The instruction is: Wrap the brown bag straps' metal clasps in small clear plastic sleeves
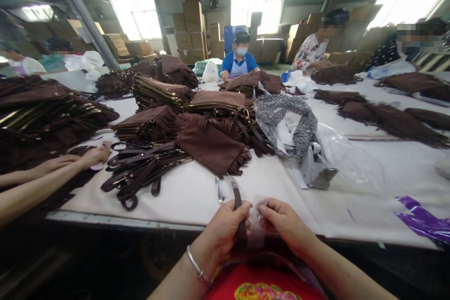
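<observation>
Far to the left of the grip, another person's hand (95, 156) is showing beside a heap of dark straps (140, 173). The heap is lying on the table, left of the grip and a bit past it. A brown bag with fringe (211, 145) is lying just beyond the grip, and a small clip (220, 190) is lying between them. The left hand (223, 225) is closing its thumb and fingers around a brown strap (238, 197), which is sticking up past the thumb and hanging down below it. Right beside the strap, a clear piece (257, 234), maybe plastic film, is sitting between the hands. The right hand (281, 215) is pinching its edge. Past the right hand, a speckled gray cloth (263, 108) is lying in a bunch. Farther right, shiny purple plastic (423, 218) is lying.
</observation>
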`<state>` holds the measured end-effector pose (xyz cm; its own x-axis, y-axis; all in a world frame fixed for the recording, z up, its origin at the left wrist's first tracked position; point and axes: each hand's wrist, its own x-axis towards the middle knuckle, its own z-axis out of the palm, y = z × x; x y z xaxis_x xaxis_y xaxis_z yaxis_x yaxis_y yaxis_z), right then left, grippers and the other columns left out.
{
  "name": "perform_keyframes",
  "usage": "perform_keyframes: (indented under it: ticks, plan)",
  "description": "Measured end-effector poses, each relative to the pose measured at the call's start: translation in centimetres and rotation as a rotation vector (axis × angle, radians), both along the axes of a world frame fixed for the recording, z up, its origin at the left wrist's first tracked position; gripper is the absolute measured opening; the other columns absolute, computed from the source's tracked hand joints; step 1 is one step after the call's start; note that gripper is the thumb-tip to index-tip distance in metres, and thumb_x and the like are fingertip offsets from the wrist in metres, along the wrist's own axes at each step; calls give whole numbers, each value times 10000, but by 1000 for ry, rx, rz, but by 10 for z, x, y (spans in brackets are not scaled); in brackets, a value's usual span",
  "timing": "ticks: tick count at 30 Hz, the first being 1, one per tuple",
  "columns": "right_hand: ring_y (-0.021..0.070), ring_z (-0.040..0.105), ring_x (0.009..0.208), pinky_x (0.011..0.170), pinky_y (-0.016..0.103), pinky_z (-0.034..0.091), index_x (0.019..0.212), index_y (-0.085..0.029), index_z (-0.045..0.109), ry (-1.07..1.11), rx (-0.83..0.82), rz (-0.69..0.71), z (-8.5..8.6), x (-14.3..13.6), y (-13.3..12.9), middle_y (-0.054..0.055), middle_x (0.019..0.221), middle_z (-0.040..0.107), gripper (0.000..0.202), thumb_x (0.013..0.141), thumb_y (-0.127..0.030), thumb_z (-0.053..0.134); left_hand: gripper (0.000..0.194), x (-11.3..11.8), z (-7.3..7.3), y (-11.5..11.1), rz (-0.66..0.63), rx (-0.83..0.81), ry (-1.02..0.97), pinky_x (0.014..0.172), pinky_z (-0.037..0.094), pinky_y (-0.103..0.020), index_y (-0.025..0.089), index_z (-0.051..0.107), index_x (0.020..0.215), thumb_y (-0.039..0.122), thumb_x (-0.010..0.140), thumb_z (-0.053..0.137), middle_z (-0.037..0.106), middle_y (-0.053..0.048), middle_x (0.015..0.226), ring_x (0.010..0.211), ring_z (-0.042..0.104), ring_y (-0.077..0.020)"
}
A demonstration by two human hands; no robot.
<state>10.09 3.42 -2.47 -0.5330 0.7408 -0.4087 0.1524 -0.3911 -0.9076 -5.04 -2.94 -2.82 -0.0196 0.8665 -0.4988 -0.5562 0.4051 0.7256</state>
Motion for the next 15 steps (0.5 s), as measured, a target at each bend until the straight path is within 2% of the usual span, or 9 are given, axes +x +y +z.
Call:
perform_keyframes:
  ticks: [2, 6, 9, 12, 15]
  plan:
    - [101, 457, 509, 502, 231, 342, 730, -164, 574, 12, 20, 11, -2, -6, 0, -28, 582, 555, 372, 731, -528, 653, 382, 3, -2, 1, -20, -3, 68, 448, 364, -201, 182, 518, 817, 445, 682, 759, 470, 64, 525, 447, 413, -77]
    - [114, 468, 546, 509, 238, 331, 769, -154, 605, -13, 162, 62, -3, -12, 6, -13, 633, 578, 341, 768, -495, 623, 361, 3, -8, 2, 3, -9, 165, 446, 359, -207, 178, 527, 786, 444, 682, 750, 493, 51, 527, 445, 425, -83]
    - [122, 449, 547, 512, 250, 319, 681, -150, 607, -99, 279, 62, -2, -12, 14, -20, 578, 531, 336, 756, -478, 613, 309, 3, -12, 2, 28, -12, 198, 442, 358, -205, 177, 528, 788, 409, 712, 716, 485, 54, 527, 444, 424, -83]
    - [123, 418, 531, 512, 259, 313, 583, -155, 601, -171, 334, 57, -2, -10, 20, -26, 519, 483, 357, 745, -474, 595, 283, 4, -14, 2, 15, -29, 223, 451, 383, -212, 174, 537, 814, 388, 723, 698, 498, 51, 542, 450, 438, -88]
    - [126, 419, 531, 510, 259, 311, 582, -158, 618, -232, 386, 38, -2, -6, 21, -21, 520, 503, 317, 726, -440, 612, 313, 3, -13, 2, -14, -45, 223, 502, 447, -240, 165, 546, 843, 428, 739, 681, 537, 29, 594, 494, 496, -107]
